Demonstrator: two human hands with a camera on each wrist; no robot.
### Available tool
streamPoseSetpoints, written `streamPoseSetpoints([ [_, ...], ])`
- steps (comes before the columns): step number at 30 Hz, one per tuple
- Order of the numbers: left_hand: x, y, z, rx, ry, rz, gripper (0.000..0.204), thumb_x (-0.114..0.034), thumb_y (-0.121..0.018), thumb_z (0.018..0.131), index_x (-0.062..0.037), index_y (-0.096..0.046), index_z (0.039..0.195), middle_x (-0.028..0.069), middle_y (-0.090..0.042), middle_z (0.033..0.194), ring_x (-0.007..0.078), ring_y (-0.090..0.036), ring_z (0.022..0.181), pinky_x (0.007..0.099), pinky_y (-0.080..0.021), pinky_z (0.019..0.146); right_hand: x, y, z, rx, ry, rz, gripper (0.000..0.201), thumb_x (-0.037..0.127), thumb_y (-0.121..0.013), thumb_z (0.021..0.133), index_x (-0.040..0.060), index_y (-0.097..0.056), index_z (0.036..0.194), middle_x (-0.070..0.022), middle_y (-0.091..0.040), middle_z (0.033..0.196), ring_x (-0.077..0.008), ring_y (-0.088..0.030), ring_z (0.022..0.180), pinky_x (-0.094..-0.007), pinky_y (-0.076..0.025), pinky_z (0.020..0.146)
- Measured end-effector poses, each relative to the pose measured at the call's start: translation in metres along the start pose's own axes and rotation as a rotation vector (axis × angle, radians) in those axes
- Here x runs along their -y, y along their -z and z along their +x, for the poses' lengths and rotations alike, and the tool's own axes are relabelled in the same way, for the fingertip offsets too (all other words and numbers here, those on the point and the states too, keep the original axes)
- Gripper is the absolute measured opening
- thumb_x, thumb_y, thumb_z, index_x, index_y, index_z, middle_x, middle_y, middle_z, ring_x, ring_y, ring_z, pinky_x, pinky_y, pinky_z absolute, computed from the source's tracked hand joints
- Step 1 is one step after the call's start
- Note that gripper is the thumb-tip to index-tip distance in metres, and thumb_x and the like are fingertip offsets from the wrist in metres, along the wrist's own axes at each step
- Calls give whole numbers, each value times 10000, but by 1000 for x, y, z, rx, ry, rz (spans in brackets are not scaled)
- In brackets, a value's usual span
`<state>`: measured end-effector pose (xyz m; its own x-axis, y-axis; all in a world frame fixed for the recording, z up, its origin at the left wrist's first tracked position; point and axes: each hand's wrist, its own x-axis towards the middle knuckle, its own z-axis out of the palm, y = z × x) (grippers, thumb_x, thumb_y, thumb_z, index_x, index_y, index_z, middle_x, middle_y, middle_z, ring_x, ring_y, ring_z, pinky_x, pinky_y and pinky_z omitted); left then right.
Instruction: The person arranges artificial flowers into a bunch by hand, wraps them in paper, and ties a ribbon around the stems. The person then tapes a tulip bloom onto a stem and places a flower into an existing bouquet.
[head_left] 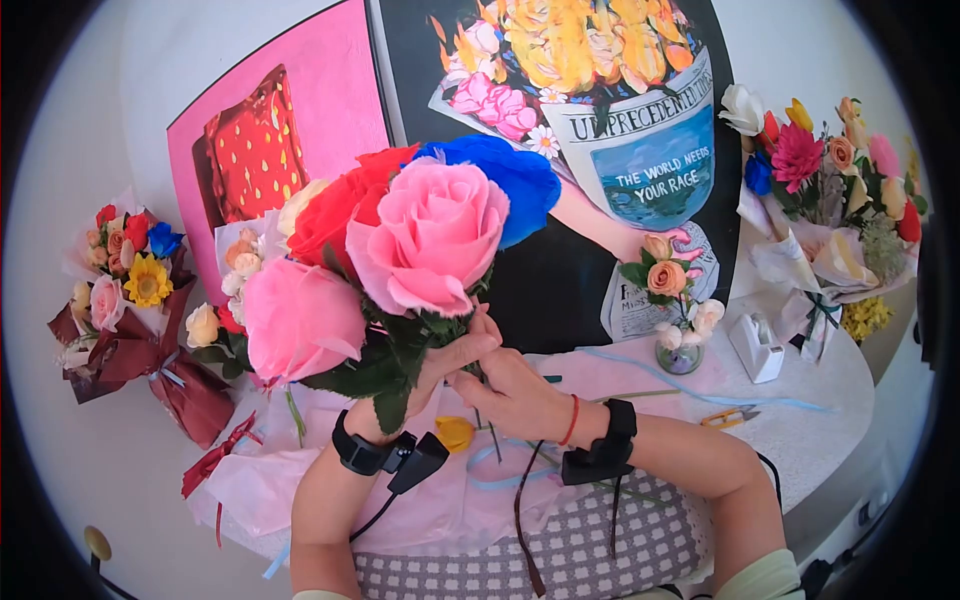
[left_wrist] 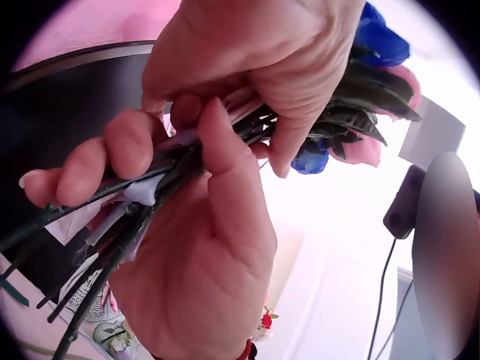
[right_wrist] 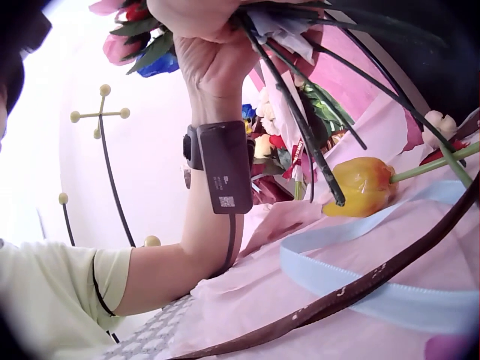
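Note:
A bouquet (head_left: 430,230) of large pink, red, blue and cream roses is held up over the table, blooms leaning up and left. Just under the blooms, my left hand (head_left: 445,365) grips the gathered stems. Lower down, my right hand (head_left: 520,400) also holds the stems (left_wrist: 112,247), its thumb across them and its fingers curled round from the other side. The two hands touch. In the left wrist view, pale wrapping strips (left_wrist: 142,190) show among the dark green stem ends. The stem ends hang loose below the hands, over a yellow tulip (right_wrist: 364,186).
Pink tissue paper (head_left: 430,500) covers the table front, with a light-blue ribbon (right_wrist: 375,300) and a brown strap on it. Wrapped bouquets stand left (head_left: 150,300) and right (head_left: 830,200). A tape dispenser (head_left: 757,348), a small glass vase (head_left: 680,355) and orange-handled snips (head_left: 730,417) lie right.

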<state>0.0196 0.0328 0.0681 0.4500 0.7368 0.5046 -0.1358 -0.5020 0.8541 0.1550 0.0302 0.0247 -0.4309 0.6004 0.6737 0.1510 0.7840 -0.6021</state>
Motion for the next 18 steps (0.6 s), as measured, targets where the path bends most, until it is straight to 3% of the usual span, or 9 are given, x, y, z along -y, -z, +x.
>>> streamPoseSetpoints([
  [1, -3, 0, 0, -2, -1, 3, 169, -166, -637, 765, -41, -543, 830, -11, -508, 781, 74, -447, 701, 202, -372, 596, -3, 0, 1, -25, 101, 57, 336, 236, -510, 829, -84, -452, 913, -216, -517, 679, -323, -569, 642, -384, -429, 575],
  [3, -10, -2, 3, 56, -55, 1, 298, -137, -667, 687, -55, -464, 890, -2, -457, 685, 156, -520, 732, 434, -280, 1017, -9, -1, 3, -39, 169, 99, 365, 240, -518, 831, -69, -434, 1004, -211, -528, 714, -310, -575, 661, -373, -434, 591],
  [5, -8, 3, 3, 76, -33, 56, 308, -144, -675, 682, -62, -457, 883, -4, -447, 667, 156, -525, 705, 435, -284, 1009, -10, 0, 2, -56, 231, 142, 413, 244, -527, 833, -55, -415, 1095, -206, -538, 750, -298, -580, 680, -361, -438, 607],
  [7, -4, 3, 2, 56, -59, -71, 323, -148, -680, 679, -71, -442, 883, -5, -448, 656, 160, -534, 693, 427, -299, 994, -8, 6, 1, 177, -22, 216, 496, 232, -490, 859, -27, -295, 1234, -214, -557, 844, -337, -575, 754, -369, -442, 654],
  [10, -9, -6, 5, 17, -67, -51, 388, -125, -679, 683, -57, -447, 987, 8, -483, 683, 150, -543, 704, 405, -350, 951, -15, -4, 1, 17, 28, 79, 467, 190, -450, 874, -6, -255, 1251, -220, -561, 873, -374, -560, 803, -386, -443, 684],
  [12, -3, -10, 5, -82, -70, -11, 392, -60, -647, 708, -40, -462, 1053, 21, -516, 730, 134, -542, 711, 387, -401, 903, -12, -5, 2, -33, 16, 29, 402, 177, -439, 873, -5, -296, 1202, -219, -561, 886, -381, -554, 814, -395, -442, 690],
  [15, 10, -13, 5, -246, -47, -22, 297, -32, -617, 736, -36, -491, 1006, 15, -517, 728, 116, -529, 706, 360, -424, 871, -14, -8, 3, -92, 24, -54, 294, 161, -437, 868, 4, -364, 1107, -212, -560, 895, -384, -549, 818, -409, -440, 693],
  [16, 19, -6, 6, -200, -57, -2, 238, -38, -612, 753, -43, -509, 968, 10, -513, 760, 101, -514, 699, 321, -451, 827, -18, -10, 4, -106, 42, -84, 250, 158, -446, 863, 13, -392, 1059, -206, -558, 891, -380, -550, 811, -415, -438, 688],
  [18, 78, 35, 9, -227, -86, 42, 212, -44, -617, 752, -43, -517, 940, 9, -504, 751, 97, -508, 686, 307, -460, 789, -31, -13, 4, -100, 61, -88, 242, 167, -465, 855, 19, -409, 1039, -196, -558, 883, -375, -552, 807, -411, -440, 687],
])
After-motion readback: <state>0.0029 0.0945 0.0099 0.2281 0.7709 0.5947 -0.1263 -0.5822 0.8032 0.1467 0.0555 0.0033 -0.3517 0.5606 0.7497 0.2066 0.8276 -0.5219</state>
